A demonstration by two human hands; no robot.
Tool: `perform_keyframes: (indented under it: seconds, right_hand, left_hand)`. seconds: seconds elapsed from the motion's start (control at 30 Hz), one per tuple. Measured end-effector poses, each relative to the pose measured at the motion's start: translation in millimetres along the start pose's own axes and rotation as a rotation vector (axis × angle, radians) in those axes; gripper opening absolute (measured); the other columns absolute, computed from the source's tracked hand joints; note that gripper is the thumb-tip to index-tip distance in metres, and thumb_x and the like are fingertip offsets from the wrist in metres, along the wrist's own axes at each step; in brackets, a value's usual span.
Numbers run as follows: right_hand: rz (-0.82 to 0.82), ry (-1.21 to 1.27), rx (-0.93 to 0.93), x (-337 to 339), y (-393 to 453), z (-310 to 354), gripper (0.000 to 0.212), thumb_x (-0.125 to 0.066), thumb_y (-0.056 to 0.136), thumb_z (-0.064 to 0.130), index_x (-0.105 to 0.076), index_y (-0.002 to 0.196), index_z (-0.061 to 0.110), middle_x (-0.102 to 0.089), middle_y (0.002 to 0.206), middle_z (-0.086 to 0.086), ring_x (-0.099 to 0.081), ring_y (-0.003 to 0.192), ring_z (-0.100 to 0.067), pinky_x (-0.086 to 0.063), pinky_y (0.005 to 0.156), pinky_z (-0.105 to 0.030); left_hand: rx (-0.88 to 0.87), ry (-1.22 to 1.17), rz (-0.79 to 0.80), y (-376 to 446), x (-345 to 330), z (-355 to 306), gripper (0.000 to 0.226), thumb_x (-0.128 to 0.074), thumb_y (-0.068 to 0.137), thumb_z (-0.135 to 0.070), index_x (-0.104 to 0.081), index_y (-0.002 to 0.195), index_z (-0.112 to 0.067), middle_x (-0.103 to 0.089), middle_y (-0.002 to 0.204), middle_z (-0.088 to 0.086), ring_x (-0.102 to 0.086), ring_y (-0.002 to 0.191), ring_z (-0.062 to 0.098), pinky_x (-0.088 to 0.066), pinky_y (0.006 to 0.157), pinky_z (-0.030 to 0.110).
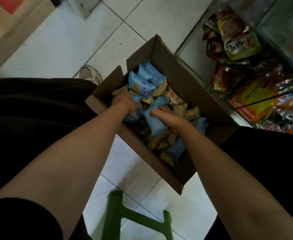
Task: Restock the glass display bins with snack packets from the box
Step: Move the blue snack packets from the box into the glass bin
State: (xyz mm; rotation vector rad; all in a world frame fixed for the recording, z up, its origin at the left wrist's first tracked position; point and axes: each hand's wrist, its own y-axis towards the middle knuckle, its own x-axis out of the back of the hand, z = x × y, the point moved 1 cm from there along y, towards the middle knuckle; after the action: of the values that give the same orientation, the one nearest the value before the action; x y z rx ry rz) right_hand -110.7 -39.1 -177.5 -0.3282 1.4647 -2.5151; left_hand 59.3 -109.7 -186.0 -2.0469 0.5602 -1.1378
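both hands are down inside the cardboard box at the centre of the frame. the left hand has its fingers curled into a bunch of blue snack packets, several gathered at once, which looks like a way to carry more per trip. the right hand curls round one blue packet that lies across its palm, thumb on top; how firmly it grips i cannot tell. the two hands sit close together, nearly touching, probably so the packets can be passed or pooled into one handful.

around them the box holds a loose heap of blue and tan packets, so plenty remains to move. the box rests on the white tiled floor, tilted across the frame, with its far flap near the glass display bins at the upper right, likely set there to keep the reach short. those bins already hold larger red, orange and green bags.

a shoe shows left of the box, and a green plastic stool at the bottom centre.
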Motion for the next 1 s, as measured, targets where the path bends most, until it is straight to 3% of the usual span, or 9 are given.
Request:
perform_keyframes:
  seconds: [0.13,0.23,0.33,0.43,0.57,0.67,0.77,0.9,1.0]
  right_hand:
    - [-0.153,0.34,0.005,8,-18,14,0.055,-0.062,0.075,0.054,-0.066,0.115,0.016,-0.068,0.116,-0.01,-0.064,0.104,-0.026,-0.05,0.097,-0.04]
    - [-0.18,0.471,0.09,17,-45,31,0.064,-0.058,0.076,0.069,-0.068,0.115,0.019,-0.071,0.111,-0.006,-0.068,0.102,-0.024,-0.053,0.093,-0.039]
    - [-0.084,0.55,0.146,18,-87,47,0.083,-0.051,0.071,0.081,-0.063,0.126,0.019,-0.068,0.12,-0.01,-0.064,0.113,-0.026,-0.048,0.101,-0.045]
    - [-0.003,0.632,0.254,19,-136,63,0.072,-0.04,0.086,0.07,-0.062,0.126,0.014,-0.065,0.123,-0.013,-0.062,0.115,-0.027,-0.049,0.099,-0.042]
    - [-0.088,0.625,0.392,21,-207,78,0.047,-0.04,0.099,0.05,-0.067,0.109,0.013,-0.074,0.098,-0.008,-0.072,0.087,-0.021,-0.059,0.069,-0.03]
    - [-0.229,0.558,0.463,26,-259,87,0.051,-0.042,0.099,0.048,-0.064,0.118,0.006,-0.072,0.1,-0.011,-0.069,0.087,-0.025,-0.057,0.076,-0.035]
    - [-0.186,0.509,0.539,29,-327,95,0.056,-0.052,0.09,0.059,-0.068,0.112,0.01,-0.073,0.1,-0.01,-0.07,0.081,-0.023,-0.056,0.071,-0.033]
    - [-0.271,0.392,0.735,36,-417,102,0.052,-0.08,0.074,0.032,-0.063,0.117,0.006,-0.072,0.103,-0.014,-0.071,0.084,-0.026,-0.057,0.064,-0.035]
    - [-0.359,0.491,0.899,51,-482,104,0.039,-0.076,0.077,0.018,-0.065,0.111,0.003,-0.072,0.099,-0.018,-0.071,0.085,-0.03,-0.058,0.074,-0.044]
  left_hand:
    - [0.03,-0.484,0.121,-27,12,-13,0.066,-0.07,0.067,-0.048,-0.061,0.122,-0.014,-0.063,0.126,0.009,-0.061,0.112,0.027,-0.049,0.093,0.034]
    - [0.081,-0.846,0.347,-72,26,-32,0.021,-0.055,0.089,-0.028,-0.061,0.104,-0.015,-0.066,0.108,0.013,-0.064,0.1,0.028,-0.051,0.089,0.041]
    - [0.027,-1.08,0.51,-114,43,-44,0.027,-0.045,0.089,-0.022,-0.06,0.109,-0.013,-0.065,0.092,0.01,-0.063,0.083,0.026,-0.051,0.082,0.042]
    - [-0.093,-1.138,0.552,-152,58,-60,0.034,-0.049,0.09,-0.035,-0.061,0.115,-0.017,-0.066,0.097,0.008,-0.063,0.085,0.025,-0.05,0.08,0.037]
    - [-0.236,-1.021,0.453,-220,68,-88,0.03,-0.06,0.091,-0.041,-0.066,0.106,-0.016,-0.071,0.093,0.007,-0.07,0.075,0.018,-0.057,0.065,0.029]
    - [-0.332,-1.014,0.423,-273,73,-103,0.026,-0.054,0.095,-0.041,-0.064,0.096,-0.017,-0.071,0.077,0.005,-0.068,0.057,0.012,-0.053,0.05,0.021]
    - [-0.43,-1.067,0.438,-327,81,-116,0.031,-0.043,0.1,-0.04,-0.06,0.094,-0.015,-0.069,0.063,0.004,-0.066,0.051,0.012,-0.05,0.045,0.019]
    - [-0.587,-1.048,0.353,-401,98,-146,0.03,-0.051,0.096,-0.041,-0.065,0.098,-0.015,-0.074,0.075,0.005,-0.069,0.061,0.017,-0.055,0.053,0.024]
    - [-0.709,-0.97,0.336,-458,107,-179,0.031,-0.048,0.097,-0.045,-0.065,0.094,-0.019,-0.073,0.073,0.001,-0.068,0.058,0.014,-0.054,0.054,0.024]
